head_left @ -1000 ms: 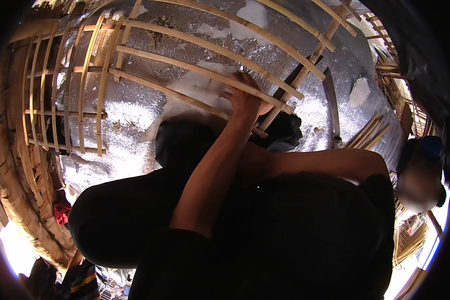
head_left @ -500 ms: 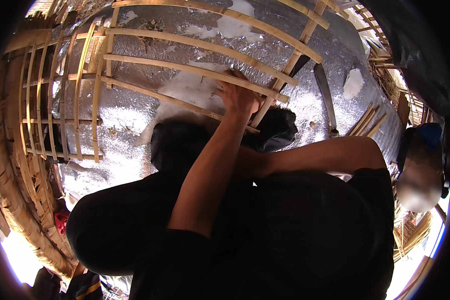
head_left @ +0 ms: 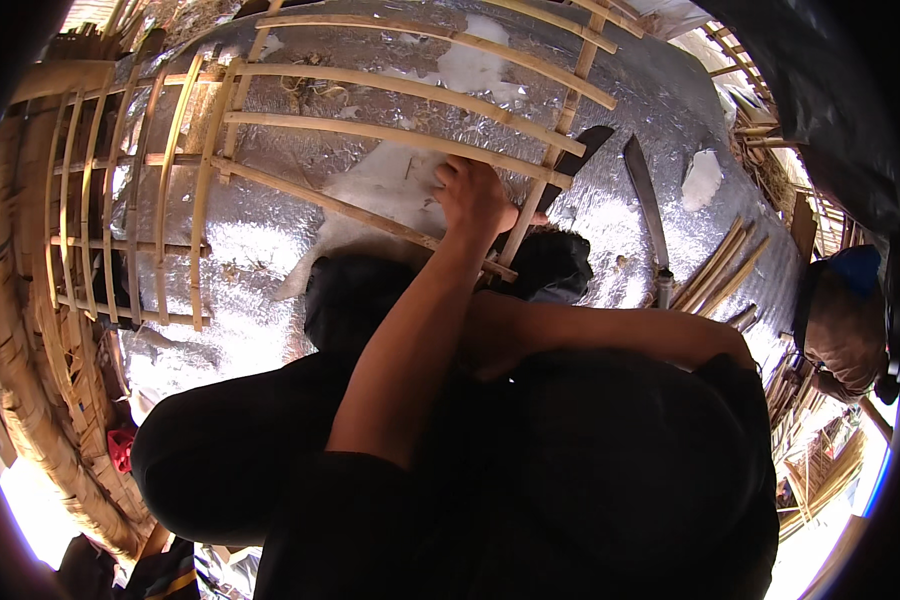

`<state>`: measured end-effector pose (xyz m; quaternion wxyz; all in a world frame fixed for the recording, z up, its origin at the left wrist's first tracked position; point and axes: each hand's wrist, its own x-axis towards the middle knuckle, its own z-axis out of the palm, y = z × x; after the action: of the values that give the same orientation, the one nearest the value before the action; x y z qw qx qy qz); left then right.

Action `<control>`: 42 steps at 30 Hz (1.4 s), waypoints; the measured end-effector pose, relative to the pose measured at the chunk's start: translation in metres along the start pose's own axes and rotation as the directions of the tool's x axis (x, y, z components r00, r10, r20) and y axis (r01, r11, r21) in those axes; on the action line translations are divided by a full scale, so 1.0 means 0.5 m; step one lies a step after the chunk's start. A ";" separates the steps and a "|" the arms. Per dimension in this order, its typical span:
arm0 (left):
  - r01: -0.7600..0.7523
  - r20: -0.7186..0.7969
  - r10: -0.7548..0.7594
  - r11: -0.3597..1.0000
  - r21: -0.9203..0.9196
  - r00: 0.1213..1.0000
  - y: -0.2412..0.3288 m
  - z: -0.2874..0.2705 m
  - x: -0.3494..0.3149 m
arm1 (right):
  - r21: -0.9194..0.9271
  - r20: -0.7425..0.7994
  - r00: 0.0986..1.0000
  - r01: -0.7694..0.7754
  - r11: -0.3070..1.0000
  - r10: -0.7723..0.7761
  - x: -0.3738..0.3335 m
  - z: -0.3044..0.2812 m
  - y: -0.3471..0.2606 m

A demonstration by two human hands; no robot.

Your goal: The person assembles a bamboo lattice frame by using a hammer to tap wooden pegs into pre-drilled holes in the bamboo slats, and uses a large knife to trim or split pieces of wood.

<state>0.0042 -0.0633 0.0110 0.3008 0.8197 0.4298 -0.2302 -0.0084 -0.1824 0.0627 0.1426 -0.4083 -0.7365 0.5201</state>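
Observation:
My left hand (head_left: 473, 197) reaches up into a bamboo lattice (head_left: 395, 137), just below one of its long slats. Its fingers are curled, and its thumb points toward the slanting crossbar (head_left: 530, 218); what they close on, if anything, does not show. My right forearm (head_left: 610, 330) comes in from the right and passes beneath the left one, which hides my right hand. Behind the crossbar, right of my left hand, a broad dark knife blade (head_left: 587, 158) slants upward. Its handle is out of sight.
A second long knife (head_left: 647, 195) lies on the silvery foil floor sheet (head_left: 260, 250), right of the lattice. Split bamboo sticks (head_left: 725, 265) lie beside it. Another lattice panel (head_left: 130, 190) stands at the left, and white patches (head_left: 703, 180) mark the foil.
The lattice's right end has shifted slightly left and away. More of the blade behind the crossbar now shows. My left fingers have curled in from a looser spread.

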 end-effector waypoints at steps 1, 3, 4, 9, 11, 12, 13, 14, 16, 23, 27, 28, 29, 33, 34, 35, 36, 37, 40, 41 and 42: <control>0.011 0.006 -0.011 0.999 0.030 1.000 -0.001 -0.005 -0.003 | -0.003 -0.006 1.000 0.015 1.000 -0.015 -0.006 -0.011 -0.001; -0.066 -0.057 0.067 0.997 0.030 0.996 -0.011 0.006 0.003 | 0.141 -0.106 0.994 0.026 0.990 -0.011 -0.031 -0.036 -0.002; -0.162 -0.130 0.162 0.987 0.003 0.978 -0.037 0.031 0.018 | 0.279 -0.197 0.980 0.031 0.960 0.025 -0.052 -0.054 -0.002; -0.472 -0.011 0.471 0.881 -0.026 0.882 -0.134 0.020 0.049 | 0.524 -0.550 0.820 0.191 0.830 0.159 -0.101 -0.058 0.038; -0.561 -0.199 0.559 0.826 0.052 0.805 -0.125 -0.037 -0.047 | 0.638 -0.645 0.695 0.260 0.725 0.318 -0.101 -0.044 0.059; -0.632 -0.211 0.634 0.770 0.086 0.744 -0.124 -0.062 -0.086 | 0.721 -0.650 0.659 0.375 0.583 0.379 -0.104 -0.042 0.072; -0.703 -0.219 0.710 0.701 0.120 0.670 -0.124 -0.069 -0.114 | 0.764 -0.643 0.622 0.483 0.427 0.447 -0.107 -0.042 0.091; -0.605 -0.134 0.604 0.795 0.034 0.786 -0.128 -0.057 -0.144 | 0.770 -0.621 0.591 0.583 0.259 0.515 -0.109 -0.039 0.107; -0.353 0.069 0.360 0.931 -0.098 0.930 -0.136 -0.029 -0.194 | 0.737 -0.564 0.531 0.669 0.095 0.633 -0.113 -0.039 0.121; -0.438 -0.069 0.443 0.828 -0.351 0.894 -0.203 0.061 -0.181 | 0.621 -0.339 0.366 0.779 -0.086 0.867 -0.102 -0.048 0.135; -0.317 -0.035 0.322 0.898 -0.306 0.946 -0.205 0.088 -0.220 | 0.474 -0.155 0.338 0.850 -0.230 0.928 -0.114 -0.030 0.169; -0.280 -0.042 0.281 0.913 -0.295 0.959 -0.196 0.089 -0.224 | 0.460 -0.151 0.346 0.854 -0.244 0.926 -0.116 -0.027 0.173; -0.330 -0.103 0.313 0.899 -0.287 0.944 -0.191 0.096 -0.218 | 0.445 -0.147 0.355 0.857 -0.259 0.923 -0.117 -0.025 0.176; -0.442 -0.144 0.417 0.854 -0.275 0.897 -0.189 0.119 -0.192 | 0.468 -0.284 0.496 0.819 -0.333 0.821 -0.129 -0.012 0.195; -0.448 -0.104 0.437 0.850 -0.277 0.893 -0.191 0.120 -0.189 | 0.503 -0.298 0.504 0.805 -0.316 0.811 -0.128 -0.017 0.194; -0.450 -0.104 0.439 0.853 -0.264 0.892 -0.192 0.121 -0.185 | 0.537 -0.311 0.513 0.789 -0.298 0.800 -0.127 -0.025 0.190; -0.451 -0.102 0.440 0.857 -0.248 0.892 -0.194 0.121 -0.183 | 0.567 -0.322 0.524 0.774 -0.282 0.788 -0.123 -0.034 0.183; -0.451 -0.100 0.440 0.862 -0.232 0.892 -0.195 0.120 -0.182 | 0.580 -0.291 0.504 0.769 -0.268 0.813 -0.117 -0.044 0.175; -0.431 -0.086 0.423 0.865 -0.258 0.902 -0.197 0.117 -0.180 | 0.593 -0.274 0.476 0.768 -0.243 0.836 -0.110 -0.055 0.165; -0.445 -0.116 0.429 0.856 -0.264 0.896 -0.194 0.117 -0.179 | 0.578 -0.317 0.496 0.777 -0.250 0.809 -0.124 -0.041 0.180; -0.454 -0.146 0.430 0.848 -0.272 0.891 -0.190 0.121 -0.178 | 0.566 -0.355 0.517 0.782 -0.261 0.779 -0.130 -0.038 0.184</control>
<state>-0.1298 -0.1130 -0.0035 0.4487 0.8499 0.2707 -0.0545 0.0859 -0.2073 0.0033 0.7384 -0.2868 0.2189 0.5697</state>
